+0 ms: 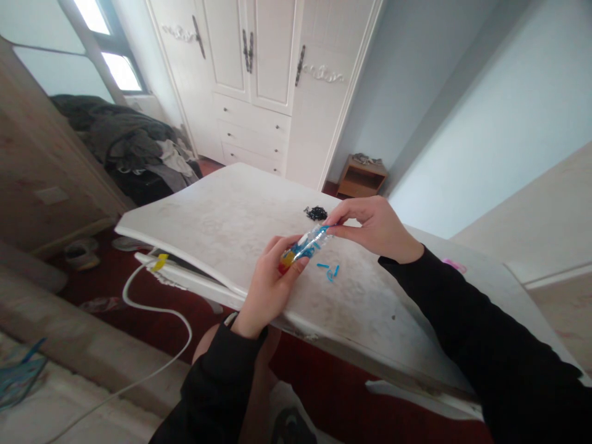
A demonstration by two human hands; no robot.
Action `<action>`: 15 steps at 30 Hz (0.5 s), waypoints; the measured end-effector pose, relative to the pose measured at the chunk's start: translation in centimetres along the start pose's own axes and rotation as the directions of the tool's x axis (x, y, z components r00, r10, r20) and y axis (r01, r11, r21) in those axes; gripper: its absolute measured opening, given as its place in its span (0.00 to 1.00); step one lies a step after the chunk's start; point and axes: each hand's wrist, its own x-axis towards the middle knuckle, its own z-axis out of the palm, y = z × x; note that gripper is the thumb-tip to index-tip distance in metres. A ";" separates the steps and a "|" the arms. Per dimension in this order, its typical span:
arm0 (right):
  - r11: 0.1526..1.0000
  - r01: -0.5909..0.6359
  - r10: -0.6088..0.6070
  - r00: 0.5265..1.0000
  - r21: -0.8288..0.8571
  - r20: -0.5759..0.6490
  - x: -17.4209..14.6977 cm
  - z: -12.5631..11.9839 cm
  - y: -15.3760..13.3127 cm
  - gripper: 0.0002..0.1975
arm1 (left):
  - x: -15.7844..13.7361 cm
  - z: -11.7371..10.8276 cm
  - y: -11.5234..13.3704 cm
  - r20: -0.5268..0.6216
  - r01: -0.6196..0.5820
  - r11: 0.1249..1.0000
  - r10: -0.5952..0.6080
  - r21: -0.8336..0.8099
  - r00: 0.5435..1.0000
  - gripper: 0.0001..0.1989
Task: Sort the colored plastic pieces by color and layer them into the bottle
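Note:
My left hand [271, 280] is closed around the near end of a clear, shiny plastic packet [305, 243], held tilted above the table. Small blue bands fill much of the packet, with yellow and red ones near my left fingers. My right hand [370, 225] pinches the packet's far end between thumb and fingers. Some blue shows at those fingertips; whether it lies inside or outside the film is hard to make out. A few loose blue bands [330, 274] lie on the table just below the packet. Behind it sits a small heap of black bands [316, 213].
The white table [208, 216] has a lower ledge with a yellow-tagged white cable [180, 311] hanging off its left side. A pink item [454, 266] lies beyond my right forearm. Farther back are a white wardrobe [259, 49], a wooden nightstand [363, 177] and piled clothes [134, 142].

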 end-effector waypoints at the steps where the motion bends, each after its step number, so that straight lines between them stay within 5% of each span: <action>1: 1.000 0.007 -0.007 1.000 -0.017 -0.002 0.0 0.0 0.1 0.10 | 0.0 0.0 0.0 0.000 0.001 1.000 -0.001 0.001 1.000 0.14; 9: 0.988 0.131 -0.130 0.991 -0.082 0.009 0.2 0.1 0.0 0.06 | 0.0 0.0 0.0 -0.001 0.007 1.000 -0.007 -0.005 1.000 0.15; 15: 0.994 0.076 -0.073 0.997 -0.084 0.039 0.1 0.0 -0.2 0.06 | -0.1 0.0 -0.1 0.004 0.008 1.000 -0.008 -0.015 1.000 0.15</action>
